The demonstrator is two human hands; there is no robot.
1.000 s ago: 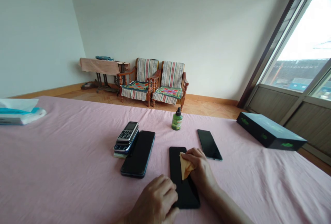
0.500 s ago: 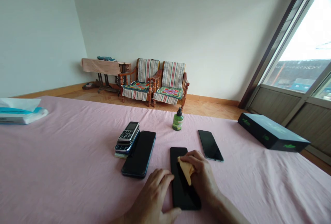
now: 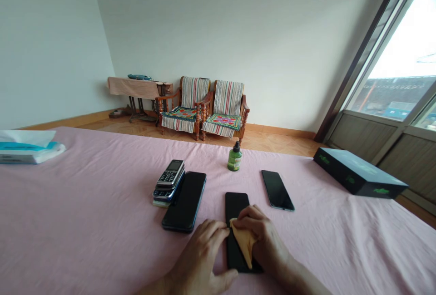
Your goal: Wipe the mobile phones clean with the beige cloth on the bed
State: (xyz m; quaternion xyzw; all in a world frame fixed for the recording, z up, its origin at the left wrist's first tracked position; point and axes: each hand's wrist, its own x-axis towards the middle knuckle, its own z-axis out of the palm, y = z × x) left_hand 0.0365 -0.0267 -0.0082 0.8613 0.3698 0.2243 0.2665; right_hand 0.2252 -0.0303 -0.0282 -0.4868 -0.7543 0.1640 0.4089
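Observation:
A black smartphone [image 3: 237,202] lies flat on the pink cloth in front of me. My right hand [image 3: 267,240] is closed on a folded yellow cloth [image 3: 243,240], which presses on the dark face of this phone. My left hand [image 3: 204,256] holds the same phone steady, fingertips on its left edge and thumb by its lower end. To the left lies another black phone [image 3: 185,202], touching or close beside a small stack of keypad phones [image 3: 170,174]. A third dark smartphone [image 3: 277,190] rests to the right, apart from my hands.
A green bottle with a black cap [image 3: 235,158] stands beyond the phones. On the right is a black box [image 3: 357,172] with green lettering; at far left, a tissue pack [image 3: 30,147]. Two wooden armchairs [image 3: 223,109] and a covered table [image 3: 132,87] stand by the wall.
My right hand has drawn the yellow cloth down the phone toward me, baring more of its upper part. My left hand stays at the phone's left edge.

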